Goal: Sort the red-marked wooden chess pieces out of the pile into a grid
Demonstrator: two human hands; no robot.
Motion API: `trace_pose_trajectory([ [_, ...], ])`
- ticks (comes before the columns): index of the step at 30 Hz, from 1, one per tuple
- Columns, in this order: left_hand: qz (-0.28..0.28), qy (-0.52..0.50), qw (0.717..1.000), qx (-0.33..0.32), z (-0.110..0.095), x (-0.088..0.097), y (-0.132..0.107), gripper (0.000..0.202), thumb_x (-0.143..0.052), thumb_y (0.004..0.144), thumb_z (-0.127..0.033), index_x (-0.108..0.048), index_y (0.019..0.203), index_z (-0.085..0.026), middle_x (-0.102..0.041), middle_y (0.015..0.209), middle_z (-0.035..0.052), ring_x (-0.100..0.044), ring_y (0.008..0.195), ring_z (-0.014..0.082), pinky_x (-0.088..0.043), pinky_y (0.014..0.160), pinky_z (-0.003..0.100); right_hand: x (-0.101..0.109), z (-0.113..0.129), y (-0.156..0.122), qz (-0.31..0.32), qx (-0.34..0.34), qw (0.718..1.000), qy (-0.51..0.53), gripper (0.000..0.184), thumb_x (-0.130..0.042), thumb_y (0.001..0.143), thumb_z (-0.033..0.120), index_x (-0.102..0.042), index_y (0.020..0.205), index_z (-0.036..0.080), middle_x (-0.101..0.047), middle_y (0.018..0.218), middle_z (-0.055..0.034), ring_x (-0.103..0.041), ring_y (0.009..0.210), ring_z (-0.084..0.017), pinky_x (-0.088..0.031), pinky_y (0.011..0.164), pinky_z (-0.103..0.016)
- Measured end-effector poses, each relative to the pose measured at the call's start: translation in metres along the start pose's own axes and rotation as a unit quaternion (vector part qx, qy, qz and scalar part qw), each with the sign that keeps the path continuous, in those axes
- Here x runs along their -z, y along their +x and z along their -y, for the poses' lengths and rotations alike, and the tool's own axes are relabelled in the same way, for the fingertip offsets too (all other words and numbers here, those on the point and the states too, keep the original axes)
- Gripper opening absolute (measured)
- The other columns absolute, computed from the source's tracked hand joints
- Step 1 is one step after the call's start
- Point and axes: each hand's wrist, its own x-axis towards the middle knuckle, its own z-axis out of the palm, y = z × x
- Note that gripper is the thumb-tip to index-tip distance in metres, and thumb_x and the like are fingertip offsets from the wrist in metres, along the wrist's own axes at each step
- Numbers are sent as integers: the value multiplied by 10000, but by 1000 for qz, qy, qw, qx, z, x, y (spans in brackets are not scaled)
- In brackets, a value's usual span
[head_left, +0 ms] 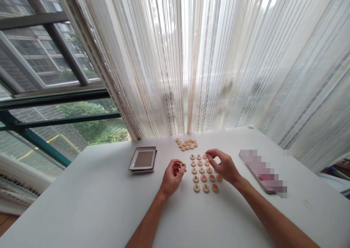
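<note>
Round wooden chess pieces (202, 171) with red and black characters lie in rows on a white table (90, 200). My left hand (172, 175) is closed, pinching one piece with a black character just left of the rows. My right hand (222, 165) hovers over the rows' right side, its fingers pinched at a piece near the top row. A loose cluster of face-down pieces (187, 144) lies farther back.
A shallow brown-rimmed box with its lid (143, 159) sits left of the pieces. A flat blurred object (264, 175) lies to the right. Sheer striped curtains (207, 58) hang right behind the table; a window (49, 77) is at left.
</note>
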Motion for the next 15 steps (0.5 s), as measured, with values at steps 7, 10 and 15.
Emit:
trace_pose_trajectory([
  [7,-8,1,1000,3,6,0,3,299,-586,891,-463,-489,942,-185,-646,727,3,-510,505,80,-383,456,172,21,-73,2,-151,-134,977,68,337,-554,917,507,-648,983,191,-718,835,-70,-700,796,-228,-575,753,-369],
  [10,-9,14,1000,-4,6,-1,2,295,-544,920,-464,-526,974,-174,-657,747,11,-493,496,72,-397,472,180,22,-89,1,-158,-153,973,75,365,-540,918,531,-645,997,190,-710,832,-69,-687,798,-221,-562,736,-351],
  [15,-19,19,1000,-11,2,-3,3,354,-566,907,-475,-594,1054,-155,-684,792,43,-568,566,91,-446,523,196,20,-99,0,-147,-187,968,81,388,-544,906,551,-663,955,185,-695,789,-62,-658,749,-207,-536,693,-325],
])
